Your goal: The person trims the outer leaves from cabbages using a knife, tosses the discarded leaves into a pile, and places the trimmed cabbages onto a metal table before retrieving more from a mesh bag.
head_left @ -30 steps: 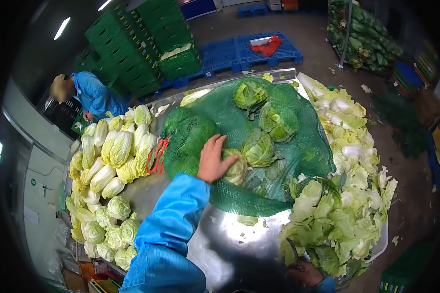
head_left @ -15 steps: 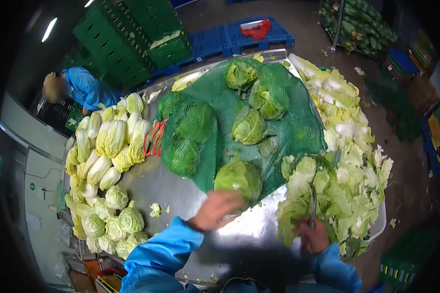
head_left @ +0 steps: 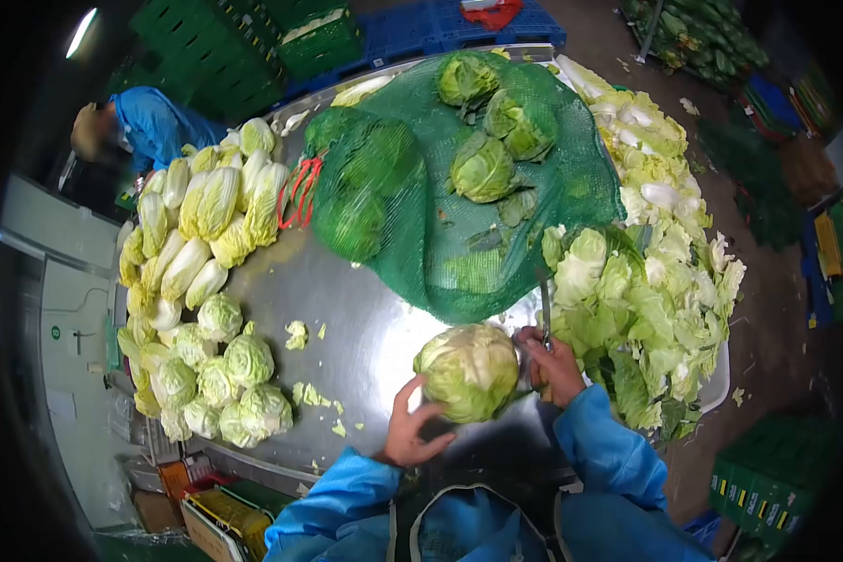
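Observation:
A round green cabbage [head_left: 466, 373] with a pale, whitish top rests on the metal table [head_left: 347, 309] in front of me. My left hand [head_left: 418, 423] is at its lower left side, thumb and fingers apart, fingertips against the leaves. On the other side, my right hand [head_left: 551, 367] is closed around the handle of a knife [head_left: 545, 309], its blade pointing away from me. Just beyond the cabbage lies a green mesh sack [head_left: 478, 295], with several leafy cabbages [head_left: 482, 167] on and inside it.
Trimmed cabbages [head_left: 217, 379] and napa cabbages [head_left: 187, 267] are piled at the left. Loose leaves [head_left: 628, 309] heap up on the right. A co-worker in blue [head_left: 164, 126] bends at far left, near stacked green crates [head_left: 206, 56]. Leaf scraps [head_left: 311, 395] dot the table.
The cabbage has come off the mesh sack toward me onto bare metal, now pale side up. My right hand has brought the knife left, away from the leaf heap. The view has tilted down.

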The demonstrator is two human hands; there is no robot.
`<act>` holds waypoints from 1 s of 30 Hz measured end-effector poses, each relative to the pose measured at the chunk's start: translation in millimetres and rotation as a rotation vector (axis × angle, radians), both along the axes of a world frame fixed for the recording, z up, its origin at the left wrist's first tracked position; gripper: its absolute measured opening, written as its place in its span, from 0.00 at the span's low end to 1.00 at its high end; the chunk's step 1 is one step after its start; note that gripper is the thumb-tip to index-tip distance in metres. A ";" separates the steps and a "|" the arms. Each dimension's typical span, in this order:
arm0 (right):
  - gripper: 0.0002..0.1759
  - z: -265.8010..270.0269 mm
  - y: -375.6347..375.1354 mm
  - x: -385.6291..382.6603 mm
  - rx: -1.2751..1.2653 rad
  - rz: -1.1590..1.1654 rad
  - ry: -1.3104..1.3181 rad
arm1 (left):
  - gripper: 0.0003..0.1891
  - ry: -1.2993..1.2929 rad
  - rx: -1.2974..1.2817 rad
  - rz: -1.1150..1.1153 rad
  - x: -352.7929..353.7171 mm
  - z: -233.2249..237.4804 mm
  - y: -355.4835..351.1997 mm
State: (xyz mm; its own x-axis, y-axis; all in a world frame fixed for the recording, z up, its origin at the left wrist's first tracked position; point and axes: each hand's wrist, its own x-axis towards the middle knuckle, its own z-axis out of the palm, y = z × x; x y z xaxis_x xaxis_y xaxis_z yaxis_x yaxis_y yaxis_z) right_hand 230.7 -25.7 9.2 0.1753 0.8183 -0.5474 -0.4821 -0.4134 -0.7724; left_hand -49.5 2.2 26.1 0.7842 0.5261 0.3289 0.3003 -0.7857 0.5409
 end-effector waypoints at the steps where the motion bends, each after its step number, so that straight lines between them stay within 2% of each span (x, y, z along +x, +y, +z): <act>1: 0.19 -7.0 -10.8 -10.1 0.000 0.015 0.001 | 0.39 -0.256 -0.451 0.307 -3.4 3.4 -19.8; 2: 0.20 0.3 -15.8 -24.8 0.002 0.091 -0.008 | 0.41 -0.521 -0.895 0.615 -4.4 6.1 -34.2; 3: 0.22 8.7 -18.9 -36.0 0.006 0.169 -0.017 | 0.41 -0.531 -0.885 0.633 -3.4 2.5 -37.7; 4: 0.30 18.0 -21.4 -42.9 0.032 0.180 -0.007 | 0.43 -0.548 -1.026 0.642 -0.5 -4.5 -34.1; 5: 0.30 22.9 -24.5 -53.1 0.034 0.198 -0.004 | 0.45 -0.563 -1.171 0.646 3.8 -7.7 -31.2; 7: 0.32 28.5 -40.8 -74.7 0.160 0.179 -0.303 | 0.46 -0.539 -1.132 0.682 7.5 -1.9 -28.8; 9: 0.33 27.6 -58.3 -74.9 0.171 0.128 -0.273 | 0.48 -0.556 -1.180 0.508 6.8 6.0 -16.2; 10: 0.33 29.6 -68.6 -66.9 0.060 0.161 -0.223 | 0.48 -0.545 -1.204 0.488 8.3 8.0 -11.5; 11: 0.34 33.5 -78.5 -61.3 -0.053 0.190 -0.169 | 0.50 -0.491 -1.165 0.431 9.6 9.4 -8.6; 12: 0.30 43.9 -83.5 -57.2 -0.116 0.126 -0.206 | 0.52 -0.443 -1.123 0.369 13.3 9.0 -5.6; 13: 0.22 30.2 -93.2 -50.7 -0.097 0.098 -0.319 | 0.52 -0.435 -1.144 0.343 18.4 5.0 -3.4; 15: 0.17 22.6 -104.2 -46.0 0.220 0.015 -0.825 | 0.54 -0.270 -0.980 0.315 35.6 6.7 3.9; 16: 0.17 24.0 -111.6 -45.0 0.204 -0.007 -0.834 | 0.56 -0.179 -0.952 0.317 44.5 11.0 4.4; 17: 0.16 33.0 -115.1 -46.7 0.180 0.075 -0.890 | 0.56 -0.173 -0.958 0.291 54.3 18.9 5.7; 18: 0.15 38.2 -117.9 -47.3 0.155 0.160 -0.943 | 0.56 -0.010 -0.793 0.290 63.7 24.5 6.5; 19: 0.15 37.7 -121.3 -47.4 0.143 0.144 -0.950 | 0.57 0.144 -0.620 0.288 71.6 26.5 6.3; 21: 0.13 33.9 -128.3 -47.3 -0.024 0.311 -1.037 | 0.58 0.150 -0.526 0.230 83.0 28.4 -0.5; 23: 0.14 36.6 -134.7 -43.4 -0.109 0.355 -0.993 | 0.58 0.263 -0.367 0.230 94.1 31.9 -9.9; 25: 0.15 41.2 -136.9 -39.8 -0.177 0.344 -0.817 | 0.57 0.229 -0.360 0.203 102.2 25.3 -11.7; 27: 0.16 29.4 -140.8 -43.1 -0.151 0.296 -0.790 | 0.57 0.128 -0.350 0.210 106.5 20.6 -10.8; 30: 0.17 6.6 -139.3 -42.3 -0.124 0.240 -0.775 | 0.56 0.131 -0.329 0.193 113.0 22.9 -8.1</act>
